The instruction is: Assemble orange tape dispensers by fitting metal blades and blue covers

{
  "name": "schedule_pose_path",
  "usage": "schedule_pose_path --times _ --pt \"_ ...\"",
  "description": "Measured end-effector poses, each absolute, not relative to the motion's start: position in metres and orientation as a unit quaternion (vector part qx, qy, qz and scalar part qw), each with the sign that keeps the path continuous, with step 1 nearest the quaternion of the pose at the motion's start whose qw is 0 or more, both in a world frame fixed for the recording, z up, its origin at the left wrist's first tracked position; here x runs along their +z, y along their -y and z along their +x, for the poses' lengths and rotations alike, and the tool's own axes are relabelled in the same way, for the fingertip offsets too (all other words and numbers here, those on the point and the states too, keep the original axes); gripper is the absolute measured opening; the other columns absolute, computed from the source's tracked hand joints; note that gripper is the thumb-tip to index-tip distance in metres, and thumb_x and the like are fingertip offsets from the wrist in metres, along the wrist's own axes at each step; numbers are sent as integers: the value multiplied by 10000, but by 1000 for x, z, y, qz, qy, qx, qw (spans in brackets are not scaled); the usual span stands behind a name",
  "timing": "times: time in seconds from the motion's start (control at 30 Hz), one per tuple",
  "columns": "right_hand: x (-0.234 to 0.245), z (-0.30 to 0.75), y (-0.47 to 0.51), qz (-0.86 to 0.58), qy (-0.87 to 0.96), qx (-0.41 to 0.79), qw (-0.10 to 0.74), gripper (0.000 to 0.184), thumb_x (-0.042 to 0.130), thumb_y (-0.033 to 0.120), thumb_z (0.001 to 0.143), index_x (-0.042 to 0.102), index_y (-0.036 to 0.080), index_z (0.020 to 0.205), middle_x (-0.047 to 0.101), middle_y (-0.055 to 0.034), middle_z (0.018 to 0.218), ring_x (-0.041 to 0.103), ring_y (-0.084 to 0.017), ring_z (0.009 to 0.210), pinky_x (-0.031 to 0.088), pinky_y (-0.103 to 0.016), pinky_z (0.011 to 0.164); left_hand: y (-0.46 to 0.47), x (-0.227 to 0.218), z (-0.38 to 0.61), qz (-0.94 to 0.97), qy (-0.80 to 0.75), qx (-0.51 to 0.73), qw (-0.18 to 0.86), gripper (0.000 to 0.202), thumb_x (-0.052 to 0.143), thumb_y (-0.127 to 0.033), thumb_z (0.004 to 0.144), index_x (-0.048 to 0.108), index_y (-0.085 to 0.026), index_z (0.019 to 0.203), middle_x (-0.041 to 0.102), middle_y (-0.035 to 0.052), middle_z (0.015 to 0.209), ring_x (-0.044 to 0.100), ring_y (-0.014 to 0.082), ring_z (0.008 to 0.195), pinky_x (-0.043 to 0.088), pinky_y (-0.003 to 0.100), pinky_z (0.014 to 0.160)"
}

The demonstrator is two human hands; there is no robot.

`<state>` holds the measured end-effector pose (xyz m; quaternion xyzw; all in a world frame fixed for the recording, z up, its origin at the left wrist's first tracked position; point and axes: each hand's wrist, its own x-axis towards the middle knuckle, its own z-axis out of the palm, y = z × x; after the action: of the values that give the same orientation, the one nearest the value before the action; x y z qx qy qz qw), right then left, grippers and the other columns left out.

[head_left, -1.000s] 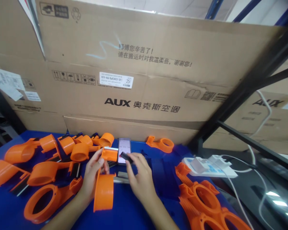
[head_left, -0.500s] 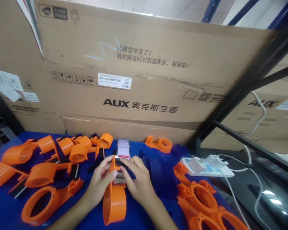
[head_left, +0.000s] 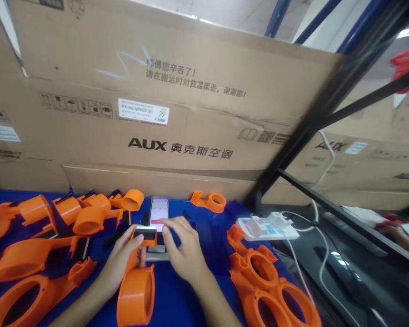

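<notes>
My left hand is closed around an orange tape dispenser, thumb on the black roller piece at its upper end. A pale toothed strip runs along the top edge of that end, and the wide ring hangs toward me. Just to the right, my right hand is open, its thumb and fingers apart, with nothing visible in it. Its fingertips are close to the lower part of a phone; whether they touch it I cannot tell. A grey metal piece lies behind the dispenser, partly hidden.
Several orange dispensers with black ends lie on the blue table at left. More orange dispenser bodies are piled at right, beside a white power strip. One orange body lies near the cardboard box. Dark blue pieces lie right of centre.
My right hand has come off the dispenser and opened to its right. The dispenser's black-roller end has turned more toward me in my left hand. The whole view has shifted to the right.
</notes>
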<state>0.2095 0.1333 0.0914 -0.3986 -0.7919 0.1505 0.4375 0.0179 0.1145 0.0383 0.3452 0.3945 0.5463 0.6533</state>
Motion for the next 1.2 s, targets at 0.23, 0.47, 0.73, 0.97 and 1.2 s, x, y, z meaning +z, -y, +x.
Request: schedule_pose_path --times 0.23,0.47,0.73,0.97,1.2 --pt "58 238 -168 -659 723 -54 199 536 611 403 957 551 155 1428 630 -199 1382 490 -387 1332 313 -531 1093 -105 55 23 311 -401 525 684 260 730 -395 875 539 -231 937 625 -36 589 548 113 473 474 226 498" --pt "48 240 -189 -681 711 -52 168 282 639 298 941 657 196 1203 736 -150 1107 605 -320 1084 328 -464 978 -104 49 26 334 -396 511 686 298 708 -409 896 544 -218 1056 629 -29 586 549 126 477 485 254 524" --pt "44 240 -193 -633 743 -29 215 264 620 208 935 633 241 1196 685 -107 1178 544 -294 1113 333 -421 933 -107 39 22 372 -393 513 667 276 672 -422 931 515 -241 1069 633 -45 608 569 133 483 448 236 506" --pt "45 233 -188 -580 766 -6 277 335 604 57 856 683 237 1128 685 -103 1106 536 -288 1088 329 -426 918 -108 40 22 411 -394 503 650 231 613 -436 962 557 -224 1034 634 -40 601 582 137 498 445 236 513" --pt "58 239 -184 -540 742 36 395 236 585 132 921 734 242 1066 697 -86 1068 581 -277 1078 382 -440 922 -107 45 24 352 -400 519 668 237 665 -419 928 530 -246 1020 644 -46 583 567 126 466 444 224 499"
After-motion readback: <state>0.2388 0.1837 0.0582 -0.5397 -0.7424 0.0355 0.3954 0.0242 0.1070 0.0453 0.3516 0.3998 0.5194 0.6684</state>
